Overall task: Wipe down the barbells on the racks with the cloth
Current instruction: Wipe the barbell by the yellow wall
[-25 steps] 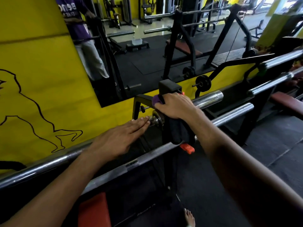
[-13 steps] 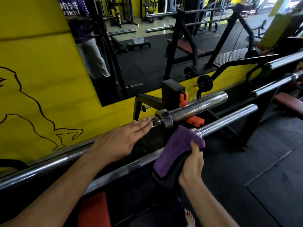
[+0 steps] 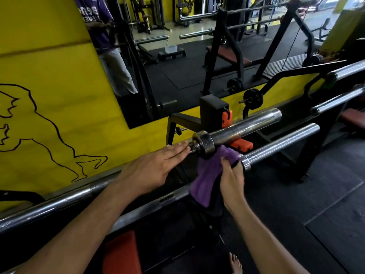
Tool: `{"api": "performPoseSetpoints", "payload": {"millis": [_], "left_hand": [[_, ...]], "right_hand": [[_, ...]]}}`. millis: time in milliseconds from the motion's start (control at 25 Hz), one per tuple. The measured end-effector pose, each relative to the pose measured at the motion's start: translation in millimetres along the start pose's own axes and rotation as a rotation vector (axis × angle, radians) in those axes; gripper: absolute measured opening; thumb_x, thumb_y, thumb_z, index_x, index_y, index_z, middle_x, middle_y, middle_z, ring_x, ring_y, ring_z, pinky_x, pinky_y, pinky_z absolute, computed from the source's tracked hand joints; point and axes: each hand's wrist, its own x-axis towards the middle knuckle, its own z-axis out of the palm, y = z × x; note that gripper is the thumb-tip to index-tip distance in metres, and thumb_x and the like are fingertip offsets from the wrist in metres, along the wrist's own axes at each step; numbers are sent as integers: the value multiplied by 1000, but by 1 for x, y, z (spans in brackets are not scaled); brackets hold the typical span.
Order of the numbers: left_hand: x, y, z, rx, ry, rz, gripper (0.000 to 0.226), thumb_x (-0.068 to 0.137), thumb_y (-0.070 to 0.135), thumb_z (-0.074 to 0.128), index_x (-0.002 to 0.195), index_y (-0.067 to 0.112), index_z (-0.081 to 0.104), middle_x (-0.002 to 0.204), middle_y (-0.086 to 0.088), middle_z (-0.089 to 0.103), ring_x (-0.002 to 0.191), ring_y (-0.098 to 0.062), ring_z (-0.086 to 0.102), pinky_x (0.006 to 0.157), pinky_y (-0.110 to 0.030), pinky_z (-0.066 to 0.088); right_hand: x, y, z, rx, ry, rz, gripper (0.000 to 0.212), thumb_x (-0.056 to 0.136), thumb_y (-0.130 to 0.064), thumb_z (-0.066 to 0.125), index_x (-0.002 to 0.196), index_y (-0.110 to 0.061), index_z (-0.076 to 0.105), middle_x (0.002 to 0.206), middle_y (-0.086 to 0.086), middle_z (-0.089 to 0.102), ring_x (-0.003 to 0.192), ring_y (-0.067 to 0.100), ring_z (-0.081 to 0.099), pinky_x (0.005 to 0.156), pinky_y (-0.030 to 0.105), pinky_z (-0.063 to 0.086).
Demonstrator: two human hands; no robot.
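- Purple cloth [image 3: 212, 173] held up against the lower barbell [image 3: 276, 148], bunched over the bar just left of its collar, directly beneath the collar of the upper barbell [image 3: 243, 127]. Lower edge of the cloth hangs loose below the bar; a dark layer shows behind the purple.
- Right hand [image 3: 232, 180] grips the cloth from below, fingers curled into the fabric, thumb tip pressing the upper fold. Forearm rises from the lower right corner, wrist roughly straight.
- Left hand [image 3: 150, 169] lies flat on the upper barbell's shaft, fingers straight and together, tips touching the bar right at the inner side of the collar. It holds nothing. Forearm stretches in from the lower left, along the bar.
- Both barbells lie nearly parallel on the black rack [image 3: 213, 113], chrome sleeves pointing right. Upper sleeve looks worn and mottled.
- Orange hook pads [image 3: 241, 145] show on the rack upright, one above the upper sleeve, one below it.
- Two more barbell ends [image 3: 335, 103] sit on the next rack to the right.
- Yellow wall [image 3: 49, 66] with a black outline drawing stands behind; a wall mirror [image 3: 197, 66] reflects gym equipment and a person's torso and legs.
- Red bench pad [image 3: 122, 254] and a bare foot [image 3: 236, 264] at the bottom edge.
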Motion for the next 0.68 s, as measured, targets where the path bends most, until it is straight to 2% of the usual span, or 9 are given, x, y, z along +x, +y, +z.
{"api": "performPoseSetpoints", "payload": {"millis": [80, 160, 240, 320, 440, 560, 600, 680], "left_hand": [[0, 2, -2, 4, 19, 13, 87, 97, -2, 44, 156, 37, -6, 166, 19, -11, 149, -2, 0, 113, -26, 37], [1, 1, -2, 5, 3, 7, 86, 98, -1, 43, 156, 39, -7, 166, 20, -12, 152, -2, 2, 114, -27, 36], [1, 1, -2, 7, -4, 9, 84, 100, 0, 41, 155, 39, -10, 165, 22, -15, 153, -3, 2, 119, -28, 33], [1, 3, -2, 10, 1, 14, 84, 101, 0, 42, 155, 39, -9, 165, 21, -14, 153, -3, 2, 119, -26, 31], [2, 3, -1, 20, -10, 1, 86, 100, -1, 42, 154, 40, -11, 164, 22, -16, 151, -1, -2, 116, -25, 30], [3, 2, -1, 35, -41, -20, 87, 101, 1, 40, 152, 43, -16, 163, 25, -20, 153, -2, -2, 121, -28, 29], [3, 3, -2, 45, -49, -17, 87, 101, 1, 41, 153, 42, -15, 163, 23, -20, 152, -2, -5, 123, -28, 26], [-2, 3, -3, 86, -12, 24, 88, 98, 0, 50, 158, 33, -6, 166, 14, -13, 150, -4, -8, 126, -31, 20]], "right_hand": [[3, 0, -5, -80, 0, -140, 14, 104, -11, 49, 108, -21, 58, 83, -19, 64, 71, -9, 57, 65, 7, 45], [0, -1, 7, -124, 3, -155, 12, 104, -10, 49, 114, -17, 53, 87, -12, 62, 68, -11, 57, 61, 6, 44], [-4, 6, 13, -155, -48, -112, 13, 105, -12, 50, 114, -21, 51, 90, -7, 59, 69, -10, 56, 65, 11, 46], [-2, 8, 3, -166, -88, -108, 14, 104, -15, 52, 109, -27, 55, 89, -12, 62, 74, -7, 57, 71, 17, 46], [2, 2, -6, -213, -80, -133, 17, 103, -13, 52, 107, -29, 59, 87, -19, 64, 75, -10, 58, 70, 11, 47], [2, -2, 3, -219, -168, -12, 20, 104, -13, 52, 108, -31, 60, 94, -17, 67, 84, -10, 63, 74, 8, 46], [-1, -3, -1, -279, -182, -28, 20, 103, -13, 54, 107, -31, 62, 94, -15, 68, 87, -5, 64, 74, 8, 47], [-13, -19, -16, -444, -151, -213, 21, 99, -8, 60, 99, -29, 62, 87, -10, 66, 77, -2, 63, 66, 8, 48]]}}
